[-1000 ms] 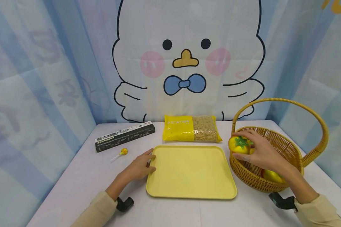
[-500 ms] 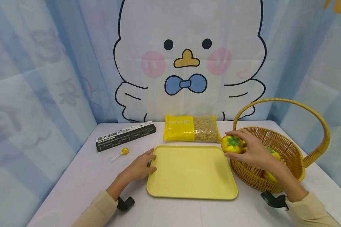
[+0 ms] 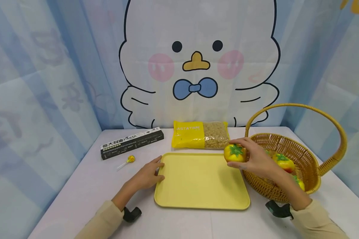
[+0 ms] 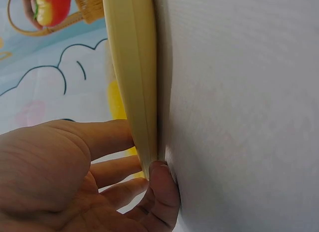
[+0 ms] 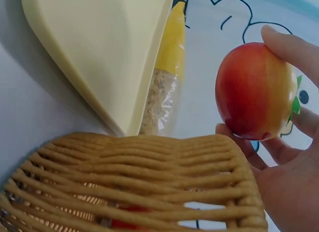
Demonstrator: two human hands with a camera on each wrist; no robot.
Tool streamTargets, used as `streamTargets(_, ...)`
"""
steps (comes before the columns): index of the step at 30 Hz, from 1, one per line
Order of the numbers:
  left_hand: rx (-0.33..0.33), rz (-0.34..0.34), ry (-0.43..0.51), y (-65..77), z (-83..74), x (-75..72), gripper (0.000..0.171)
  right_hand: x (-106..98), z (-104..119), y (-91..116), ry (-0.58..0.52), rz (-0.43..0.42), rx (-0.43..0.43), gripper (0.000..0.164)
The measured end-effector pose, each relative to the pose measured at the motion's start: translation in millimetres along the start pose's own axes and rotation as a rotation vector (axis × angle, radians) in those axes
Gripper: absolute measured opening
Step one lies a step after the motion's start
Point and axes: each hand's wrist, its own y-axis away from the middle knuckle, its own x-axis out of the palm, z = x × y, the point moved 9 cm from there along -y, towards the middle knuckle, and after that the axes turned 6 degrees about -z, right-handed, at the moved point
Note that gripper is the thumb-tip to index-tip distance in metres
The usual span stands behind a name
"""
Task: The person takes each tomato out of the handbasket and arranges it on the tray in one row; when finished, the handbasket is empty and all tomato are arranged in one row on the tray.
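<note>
A white table [image 3: 86,186] stands against pale blue curtains and a cartoon duck backdrop [image 3: 197,63]. The right hand [image 3: 255,161] grips a yellow-red toy persimmon [image 3: 234,153], fingers curled round it, above the right edge of a yellow tray [image 3: 197,182], beside a wicker basket [image 3: 309,166]. The left hand [image 3: 148,176] pinches the tray's left rim, fingers slightly spread. A pasta bag [image 3: 201,135], black pasta box [image 3: 131,143] and lollipop [image 3: 127,161] lie behind.
</note>
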Motion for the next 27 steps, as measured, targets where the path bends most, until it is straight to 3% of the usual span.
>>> streamTargets(9, -0.006, -0.006, -0.011, 3.8, 0.4, -0.1, 0.054, 15, 4, -4, -0.038, 0.034, 0.023, 0.067)
streamTargets(27, 0.006, -0.006, -0.011, -2.3, 1.1, 2.5, 0.053, 40, 2, -16, -0.068, 0.064, 0.026, 0.066)
